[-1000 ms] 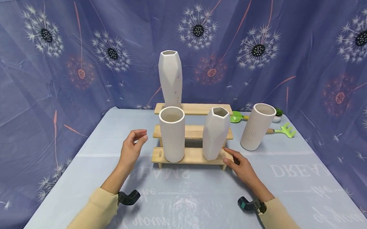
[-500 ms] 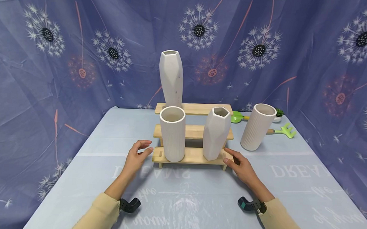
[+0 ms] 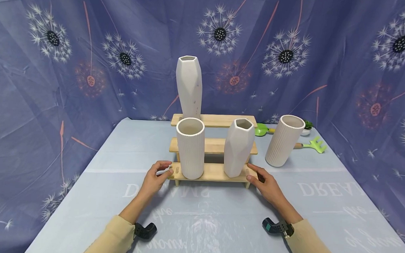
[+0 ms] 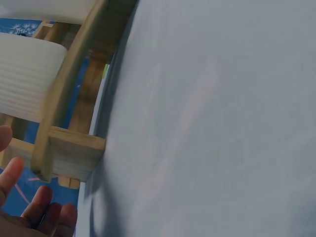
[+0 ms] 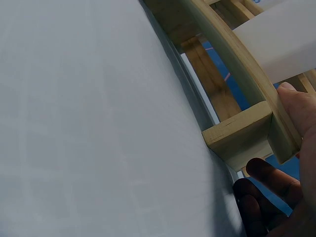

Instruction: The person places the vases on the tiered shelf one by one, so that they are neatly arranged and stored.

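A three-tier wooden plant stand (image 3: 214,173) stands on the table in the head view. On its bottom tier are a ribbed white cylindrical vase (image 3: 191,152) at left and a faceted white vase (image 3: 236,150) at right. A taller faceted vase (image 3: 189,88) rises from the top tier's left end. My left hand (image 3: 156,178) is at the bottom tier's left end, fingers spread beside the leg (image 4: 76,150) in the left wrist view. My right hand (image 3: 267,185) grips the right end, its thumb (image 5: 291,96) on the board (image 5: 237,54) and fingers curled below.
Right of the stand, a second ribbed vase (image 3: 283,143) stands on the light blue tablecloth (image 3: 198,224). Behind it are a green hand trowel (image 3: 261,130), a green hand rake (image 3: 316,144) and a small potted plant (image 3: 306,127). A dandelion-patterned curtain (image 3: 152,33) hangs at the back.
My left hand has come down and right to the bottom tier's left end. My right hand stays on the right end; stand and vases keep their places.
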Tool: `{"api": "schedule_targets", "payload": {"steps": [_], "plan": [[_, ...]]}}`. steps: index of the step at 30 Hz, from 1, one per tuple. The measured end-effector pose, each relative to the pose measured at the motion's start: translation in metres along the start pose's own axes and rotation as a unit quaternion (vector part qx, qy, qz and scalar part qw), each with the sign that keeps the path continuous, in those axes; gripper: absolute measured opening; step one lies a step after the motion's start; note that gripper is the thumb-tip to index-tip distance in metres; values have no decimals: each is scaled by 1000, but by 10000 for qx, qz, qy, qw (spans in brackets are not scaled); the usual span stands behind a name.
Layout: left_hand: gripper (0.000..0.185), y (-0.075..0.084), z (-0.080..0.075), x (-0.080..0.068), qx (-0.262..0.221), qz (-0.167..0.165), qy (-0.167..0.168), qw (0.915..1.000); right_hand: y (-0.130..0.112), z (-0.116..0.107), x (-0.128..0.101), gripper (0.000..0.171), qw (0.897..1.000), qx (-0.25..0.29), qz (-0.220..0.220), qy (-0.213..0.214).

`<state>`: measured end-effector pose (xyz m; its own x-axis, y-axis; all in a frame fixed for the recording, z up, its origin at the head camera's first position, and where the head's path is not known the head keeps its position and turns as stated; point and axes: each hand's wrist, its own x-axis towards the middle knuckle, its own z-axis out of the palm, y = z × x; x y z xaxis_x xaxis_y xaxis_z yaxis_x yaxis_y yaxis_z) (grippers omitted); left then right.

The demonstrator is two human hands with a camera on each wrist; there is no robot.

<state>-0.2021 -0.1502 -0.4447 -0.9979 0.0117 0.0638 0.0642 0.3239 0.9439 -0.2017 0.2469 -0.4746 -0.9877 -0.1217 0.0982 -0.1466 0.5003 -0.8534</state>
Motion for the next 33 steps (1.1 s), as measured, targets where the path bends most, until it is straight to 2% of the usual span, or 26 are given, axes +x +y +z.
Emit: {"api": "schedule_targets", "payload": {"steps": [4,9,14,16,23,26,33], "plan": [[34,-3,3,-1,-63,15,-50,10000,0,0,0,54,10000,23,-29,14],[34,-5,5,-2,-172,-139,-14,9998,0,0,1,55,10000,-63,17,31],[35,-6,7,-3,-243,-293,-125,9992,1,0,2,56,10000,0,21,27],[36,-3,8,-4,-264,-329,-162,9990,1,0,2,56,10000,25,2,11],[38,20,10,-15,-266,-273,-200,9991,0,0,0,56,10000,-11,-13,5],[38,18,11,-13,-340,-278,-209,9988,1,0,0,55,10000,-21,-13,10],[40,-10,17,3,-530,-207,-324,9979,2,0,1,55,9999,-103,22,41]]}}
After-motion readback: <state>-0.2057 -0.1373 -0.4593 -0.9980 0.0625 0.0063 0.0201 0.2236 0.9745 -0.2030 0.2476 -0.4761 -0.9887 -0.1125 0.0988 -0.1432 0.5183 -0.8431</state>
